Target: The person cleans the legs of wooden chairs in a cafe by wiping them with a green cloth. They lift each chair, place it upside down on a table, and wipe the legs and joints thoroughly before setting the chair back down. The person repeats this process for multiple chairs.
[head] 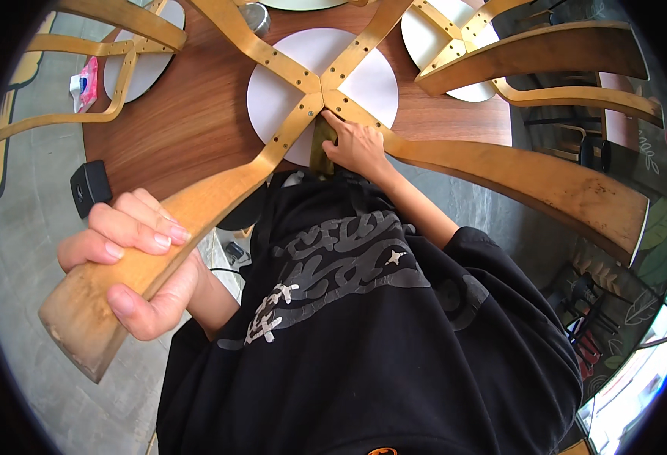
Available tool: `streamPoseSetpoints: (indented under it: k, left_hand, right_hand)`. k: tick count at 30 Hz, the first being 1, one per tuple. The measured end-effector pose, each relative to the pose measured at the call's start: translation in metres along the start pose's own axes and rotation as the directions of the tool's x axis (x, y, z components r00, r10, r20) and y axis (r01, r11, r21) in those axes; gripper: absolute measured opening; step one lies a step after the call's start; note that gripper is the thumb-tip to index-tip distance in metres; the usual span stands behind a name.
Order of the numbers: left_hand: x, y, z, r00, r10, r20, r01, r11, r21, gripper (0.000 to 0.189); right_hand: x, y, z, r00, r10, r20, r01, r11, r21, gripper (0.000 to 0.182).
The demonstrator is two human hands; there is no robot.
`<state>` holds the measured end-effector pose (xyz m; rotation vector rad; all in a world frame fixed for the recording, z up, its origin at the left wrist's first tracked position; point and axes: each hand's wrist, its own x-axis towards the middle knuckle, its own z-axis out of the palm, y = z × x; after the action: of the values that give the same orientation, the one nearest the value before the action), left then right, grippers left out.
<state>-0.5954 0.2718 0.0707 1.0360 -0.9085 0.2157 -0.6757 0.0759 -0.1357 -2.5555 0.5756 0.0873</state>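
Observation:
An upturned round stool lies before me, its white seat underside [288, 68] on the wooden table and its bent-wood legs spread outward. My left hand [140, 256] is wrapped around the near-left leg [219, 190] close to its broad, stained end. At the centre, where the screwed leg ends meet, the index finger of my right hand [359, 145] reaches to the joint [321, 94]. An olive-coloured piece [322, 142], perhaps cloth, shows beside the right thumb; whether the hand grips it is unclear. The near-right leg [515, 165] extends past my right wrist, with dark marks near its end.
More upturned stools stand at the left [134, 48] and right [461, 34] of the wooden table [168, 142]. A pink wipes packet [86, 85] is by the left edge, a black box [90, 185] below it. A round metal container [255, 19] sits behind the central stool.

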Motion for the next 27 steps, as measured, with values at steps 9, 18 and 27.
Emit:
streamPoseSetpoints:
  k: [9, 18, 27]
  left_hand:
    - [0.009, 0.001, -0.006, 0.998, -0.028, 0.051, 0.028, 1.000, 0.002, 0.023]
    - [0.008, 0.001, -0.003, 1.000, -0.010, -0.022, 0.010, 1.000, 0.005, 0.022]
    - [0.011, -0.002, -0.003, 0.999, -0.031, 0.018, 0.031, 0.999, -0.016, 0.021]
  right_hand:
    - [-0.009, -0.012, 0.004, 0.991, -0.005, 0.136, 0.016, 0.996, -0.082, 0.053]
    - [-0.007, -0.028, 0.011, 0.924, -0.157, 0.348, 0.143, 0.988, 0.066, 0.050]
    - [0.019, -0.014, -0.024, 0.949, 0.043, -0.314, 0.092, 0.911, 0.403, 0.040]
